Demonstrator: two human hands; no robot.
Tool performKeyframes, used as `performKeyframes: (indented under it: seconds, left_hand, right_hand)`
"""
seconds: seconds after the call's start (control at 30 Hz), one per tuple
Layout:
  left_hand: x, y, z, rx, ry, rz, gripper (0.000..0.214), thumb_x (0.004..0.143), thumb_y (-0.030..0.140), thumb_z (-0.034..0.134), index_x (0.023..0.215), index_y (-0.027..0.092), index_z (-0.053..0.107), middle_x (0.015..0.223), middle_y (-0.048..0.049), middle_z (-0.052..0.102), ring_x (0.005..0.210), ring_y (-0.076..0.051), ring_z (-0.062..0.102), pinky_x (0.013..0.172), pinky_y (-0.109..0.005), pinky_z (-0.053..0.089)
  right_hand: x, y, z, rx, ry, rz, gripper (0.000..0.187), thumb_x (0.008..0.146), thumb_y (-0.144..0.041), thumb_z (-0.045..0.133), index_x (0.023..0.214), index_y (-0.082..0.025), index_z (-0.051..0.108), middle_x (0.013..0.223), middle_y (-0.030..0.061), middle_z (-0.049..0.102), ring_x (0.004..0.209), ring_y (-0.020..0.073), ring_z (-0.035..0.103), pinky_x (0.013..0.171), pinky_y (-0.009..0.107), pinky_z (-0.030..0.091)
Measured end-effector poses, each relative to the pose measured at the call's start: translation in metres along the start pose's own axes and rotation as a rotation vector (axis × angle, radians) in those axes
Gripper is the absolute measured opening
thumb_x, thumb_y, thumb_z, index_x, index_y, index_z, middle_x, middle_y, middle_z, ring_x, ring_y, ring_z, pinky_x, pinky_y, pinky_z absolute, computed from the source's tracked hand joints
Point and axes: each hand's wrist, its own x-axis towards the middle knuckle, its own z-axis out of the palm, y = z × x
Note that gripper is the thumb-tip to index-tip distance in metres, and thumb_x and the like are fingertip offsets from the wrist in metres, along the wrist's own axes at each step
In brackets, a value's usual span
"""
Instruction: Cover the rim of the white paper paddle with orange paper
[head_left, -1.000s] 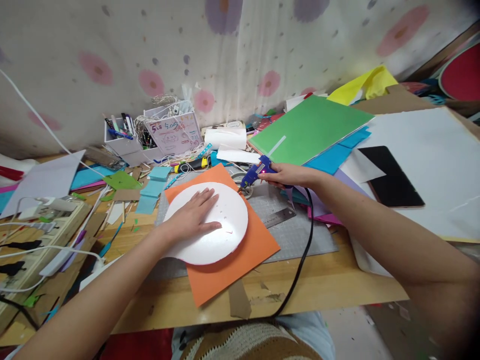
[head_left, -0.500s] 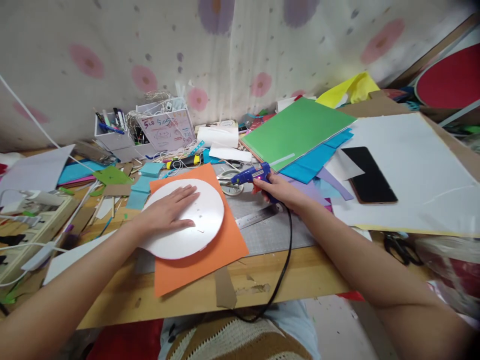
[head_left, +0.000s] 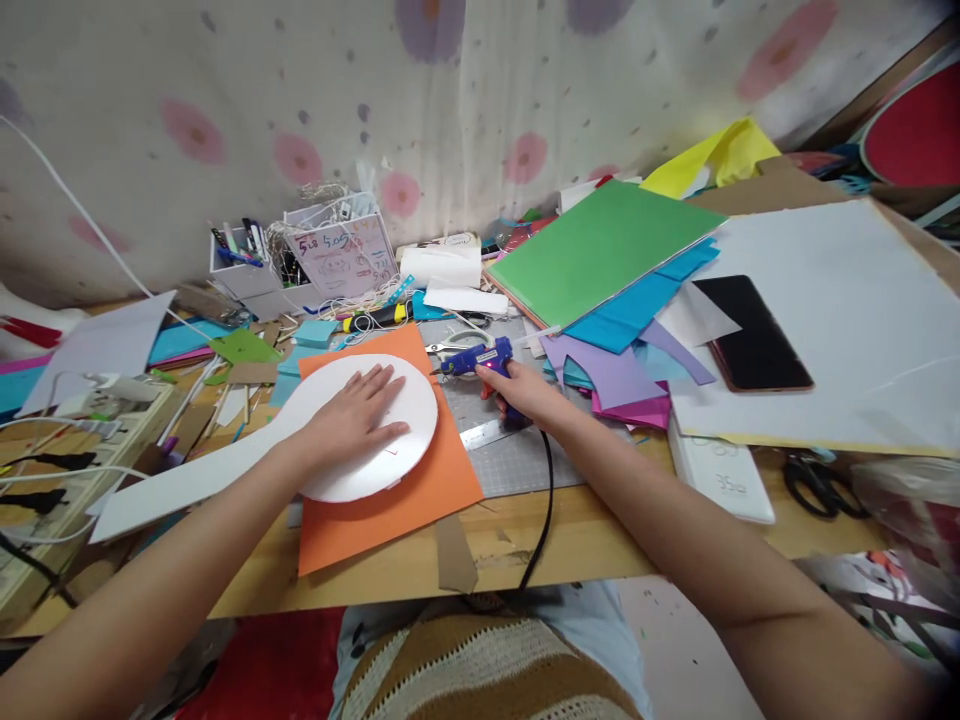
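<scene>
My left hand (head_left: pixel 358 415) lies flat, fingers stretched, on a white round board (head_left: pixel 416 395) with a long strip running off to the lower left. That board rests on an orange sheet of paper (head_left: pixel 442 475), which sticks out around its right and lower sides. In my right hand (head_left: pixel 517 390) is a blue hot glue gun (head_left: pixel 480 357), its nozzle pointing left at the board's right edge. A clear glue stick (head_left: pixel 541 333) pokes out of its back, and a black cord (head_left: pixel 550 500) hangs from the handle. Beneath lie a grey cutting mat (head_left: pixel 517 470) and a metal ruler (head_left: pixel 484 434).
A green sheet (head_left: pixel 607 250), purple paper scraps (head_left: pixel 600 370) and a black phone (head_left: pixel 757 335) lie to the right. Black-handled scissors (head_left: pixel 821 485) sit near the front edge. At left is a power strip (head_left: pixel 112 470) with cables; a pen box (head_left: pixel 244 270) stands behind.
My right hand has brought the glue gun left and slightly down, closer to the white board's edge. My left hand stays flat on the board. The view has shifted a little.
</scene>
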Motion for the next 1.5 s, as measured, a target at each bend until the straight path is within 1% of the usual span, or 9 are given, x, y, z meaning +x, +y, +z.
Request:
performKeyframes:
  seconds: [0.17, 0.3, 0.4, 0.5, 0.7, 0.9, 1.2, 1.37, 1.5]
  left_hand:
    - [0.0, 0.001, 0.009, -0.014, 0.005, -0.006, 0.072, 0.085, 0.063, 0.023, 0.143, 0.02, 0.019, 0.151, -0.0063, 0.009, 0.138, -0.025, 0.007, 0.113, -0.043, 0.01]
    - [-0.001, -0.002, 0.01, -0.017, 0.029, 0.013, 0.071, 0.085, 0.063, 0.024, 0.143, 0.022, 0.018, 0.151, -0.0048, 0.008, 0.138, -0.025, 0.007, 0.113, -0.043, 0.01]
    - [-0.001, -0.001, 0.01, -0.017, 0.012, -0.002, 0.072, 0.085, 0.063, 0.024, 0.143, 0.021, 0.018, 0.151, -0.005, 0.007, 0.139, -0.024, 0.006, 0.113, -0.043, 0.01]
    - [-0.001, 0.0, 0.009, -0.02, 0.001, -0.008, 0.072, 0.085, 0.062, 0.024, 0.143, 0.02, 0.018, 0.151, -0.0051, 0.006, 0.139, -0.024, 0.005, 0.113, -0.043, 0.008]
    - [-0.001, 0.0, 0.009, -0.022, 0.005, -0.003, 0.072, 0.085, 0.063, 0.024, 0.143, 0.02, 0.018, 0.151, -0.0052, 0.006, 0.139, -0.023, 0.004, 0.114, -0.042, 0.008]
    - [-0.001, -0.001, 0.01, -0.03, 0.016, 0.01, 0.071, 0.085, 0.062, 0.023, 0.143, 0.022, 0.017, 0.151, -0.0044, 0.006, 0.139, -0.023, 0.005, 0.113, -0.042, 0.007]
    - [-0.002, 0.0, 0.009, -0.034, 0.036, 0.017, 0.071, 0.085, 0.062, 0.024, 0.143, 0.021, 0.019, 0.151, -0.004, 0.007, 0.138, -0.024, 0.007, 0.113, -0.042, 0.009]
    - [-0.003, 0.0, 0.008, -0.032, 0.028, 0.012, 0.072, 0.085, 0.063, 0.023, 0.143, 0.02, 0.018, 0.151, -0.005, 0.007, 0.139, -0.024, 0.006, 0.113, -0.041, 0.008]
    - [-0.002, -0.001, 0.009, -0.031, 0.025, 0.018, 0.072, 0.085, 0.063, 0.023, 0.143, 0.02, 0.018, 0.151, -0.0051, 0.006, 0.139, -0.024, 0.006, 0.114, -0.04, 0.007]
  right_hand:
    - [-0.001, 0.012, 0.0, 0.031, -0.026, 0.011, 0.021, 0.085, -0.039, 0.051, 0.081, -0.018, 0.047, 0.067, -0.0019, 0.058, 0.037, 0.0047, 0.042, 0.035, 0.021, 0.041]
    - [-0.004, 0.007, 0.001, 0.052, -0.018, 0.026, 0.02, 0.085, -0.038, 0.05, 0.08, -0.018, 0.046, 0.06, -0.004, 0.055, 0.035, 0.0051, 0.041, 0.035, 0.021, 0.04]
    - [-0.006, 0.004, 0.001, 0.069, -0.029, 0.049, 0.021, 0.086, -0.037, 0.049, 0.078, -0.019, 0.045, 0.05, -0.0064, 0.048, 0.033, 0.0058, 0.04, 0.034, 0.02, 0.038]
    - [-0.006, 0.004, 0.001, 0.086, -0.034, 0.05, 0.021, 0.086, -0.037, 0.05, 0.078, -0.019, 0.045, 0.047, -0.0075, 0.045, 0.033, 0.0063, 0.04, 0.034, 0.02, 0.038]
    - [-0.01, 0.001, -0.002, 0.074, -0.045, 0.064, 0.02, 0.087, -0.036, 0.049, 0.078, -0.019, 0.044, 0.045, -0.0081, 0.042, 0.033, 0.0058, 0.038, 0.034, 0.019, 0.037]
    - [-0.014, 0.004, -0.007, 0.117, -0.09, 0.047, 0.02, 0.087, -0.031, 0.049, 0.074, -0.019, 0.041, 0.051, -0.0067, 0.046, 0.036, 0.0041, 0.038, 0.035, 0.018, 0.038]
    - [-0.016, 0.011, -0.016, 0.065, -0.152, 0.03, 0.026, 0.084, -0.038, 0.053, 0.071, -0.019, 0.04, 0.052, -0.0065, 0.045, 0.037, 0.0046, 0.04, 0.035, 0.019, 0.037]
    - [-0.02, 0.008, -0.022, 0.035, -0.215, 0.023, 0.029, 0.084, -0.04, 0.051, 0.068, -0.019, 0.04, 0.05, -0.0064, 0.043, 0.037, 0.0048, 0.039, 0.037, 0.019, 0.037]
    - [-0.027, 0.002, -0.028, -0.053, -0.237, 0.0, 0.031, 0.083, -0.042, 0.052, 0.066, -0.019, 0.041, 0.049, -0.0056, 0.043, 0.038, 0.0055, 0.042, 0.039, 0.02, 0.038]
